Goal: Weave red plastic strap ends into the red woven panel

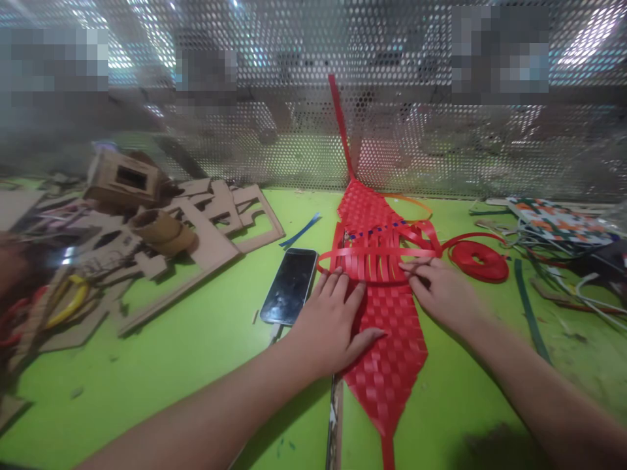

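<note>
Weave (392, 352) of glossy strips (377, 252) underlies spread left hand (326, 326); right hand (448, 294) bends, grip unclear.

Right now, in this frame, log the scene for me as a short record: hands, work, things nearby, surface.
Left hand: laid over the left side of the red weave, fingers spread
Right hand: fingertips at the weave's right edge; grip unclear
Weave state: woven at both ends, loose strips between
Right side: red roll, green strip
Left side: phone, blue strip, cardboard pieces
Surface: green table
Behind: perforated screen
</note>
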A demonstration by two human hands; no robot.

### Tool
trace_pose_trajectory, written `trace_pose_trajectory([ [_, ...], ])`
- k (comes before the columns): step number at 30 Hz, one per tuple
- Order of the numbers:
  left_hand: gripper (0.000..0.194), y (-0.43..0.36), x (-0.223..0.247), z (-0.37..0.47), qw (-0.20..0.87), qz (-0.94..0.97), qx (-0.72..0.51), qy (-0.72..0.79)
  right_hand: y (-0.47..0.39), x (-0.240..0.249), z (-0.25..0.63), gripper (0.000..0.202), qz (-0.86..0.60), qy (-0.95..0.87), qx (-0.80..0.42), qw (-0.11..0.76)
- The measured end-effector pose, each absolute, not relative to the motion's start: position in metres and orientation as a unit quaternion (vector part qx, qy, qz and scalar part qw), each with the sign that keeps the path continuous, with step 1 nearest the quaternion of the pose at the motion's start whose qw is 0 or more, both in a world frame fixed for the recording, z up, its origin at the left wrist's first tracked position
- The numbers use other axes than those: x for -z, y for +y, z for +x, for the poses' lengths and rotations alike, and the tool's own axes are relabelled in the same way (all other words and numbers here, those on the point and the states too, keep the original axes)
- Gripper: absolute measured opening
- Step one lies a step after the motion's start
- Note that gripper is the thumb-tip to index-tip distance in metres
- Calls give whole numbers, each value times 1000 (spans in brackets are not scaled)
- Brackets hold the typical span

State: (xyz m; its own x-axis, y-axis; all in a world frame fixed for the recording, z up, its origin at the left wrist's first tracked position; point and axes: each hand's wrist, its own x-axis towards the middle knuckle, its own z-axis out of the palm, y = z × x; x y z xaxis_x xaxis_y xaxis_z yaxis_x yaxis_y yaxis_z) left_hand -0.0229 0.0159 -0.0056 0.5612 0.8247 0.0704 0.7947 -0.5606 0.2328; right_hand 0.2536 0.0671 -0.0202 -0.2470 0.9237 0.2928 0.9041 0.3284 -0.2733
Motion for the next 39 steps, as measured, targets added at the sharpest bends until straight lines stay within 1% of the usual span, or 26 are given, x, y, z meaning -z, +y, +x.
trace_pose_trajectory([
  [8, 94, 16, 4, -22, 94, 878, -79, 462, 66, 15, 253, 35, -556, -802, -56, 210],
  [16, 92, 15, 6, -23, 86, 880, -85, 460, 60, 4, 251, 26, -579, -776, -107, 227],
  [20, 94, 16, 5, -23, 91, 878, -79, 463, 60, 4, 250, 18, -613, -710, -202, 280],
  [22, 95, 16, 5, -23, 93, 878, -76, 463, 61, 4, 250, 18, -608, -688, -254, 305],
  [24, 96, 17, 5, -22, 95, 878, -72, 464, 61, 4, 250, 19, -601, -683, -281, 306],
  [27, 96, 17, 5, -22, 99, 876, -68, 467, 61, 3, 250, 18, -596, -692, -282, 294],
  [33, 96, 16, 4, -22, 92, 879, -75, 462, 61, 3, 250, 16, -609, -694, -237, 303],
  [39, 95, 16, 5, -22, 92, 878, -75, 464, 62, 2, 251, 17, -595, -696, -248, 316],
])
